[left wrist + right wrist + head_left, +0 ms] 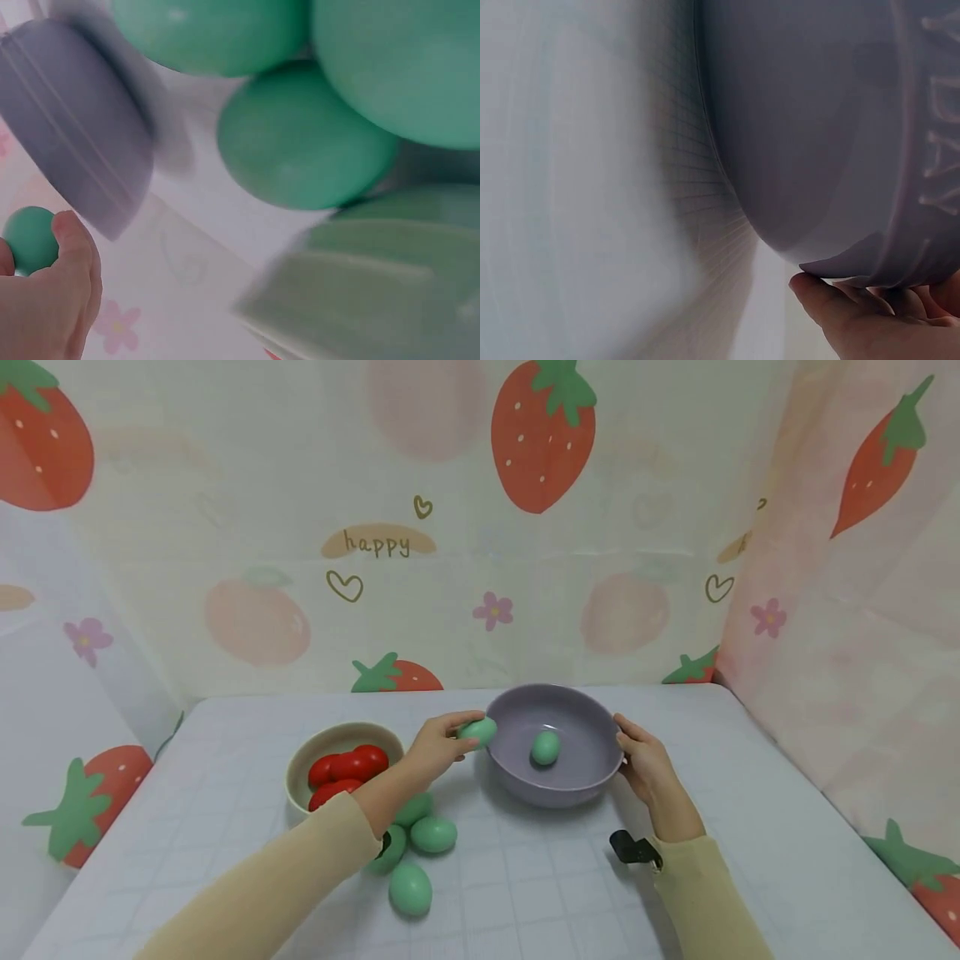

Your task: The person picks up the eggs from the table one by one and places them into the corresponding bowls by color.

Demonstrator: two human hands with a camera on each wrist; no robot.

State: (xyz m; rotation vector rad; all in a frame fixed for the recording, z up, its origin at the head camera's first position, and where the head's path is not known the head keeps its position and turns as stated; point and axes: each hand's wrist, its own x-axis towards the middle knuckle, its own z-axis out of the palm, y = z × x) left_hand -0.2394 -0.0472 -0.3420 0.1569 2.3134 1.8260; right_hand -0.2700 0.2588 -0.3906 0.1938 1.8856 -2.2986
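My left hand (437,745) pinches a green egg (477,732) between thumb and fingers, at the left rim of the purple bowl (525,785). Another green egg (545,748) lies inside that bowl. At the bowl's right side, my right hand (649,766) holds the rim and outer wall; the right wrist view shows its fingers (821,300) against the wall, below raised letters. Several more green eggs (433,836) lie on the table beneath my left forearm, which partly covers them.
A cream bowl (300,760) with several red eggs (360,762) stands on the left, partly behind my left forearm. The white table (525,893) has a checked cloth. Strawberry-printed curtains (480,568) surround it at the back and sides. A black strap piece (632,848) sticks out at my right wrist.
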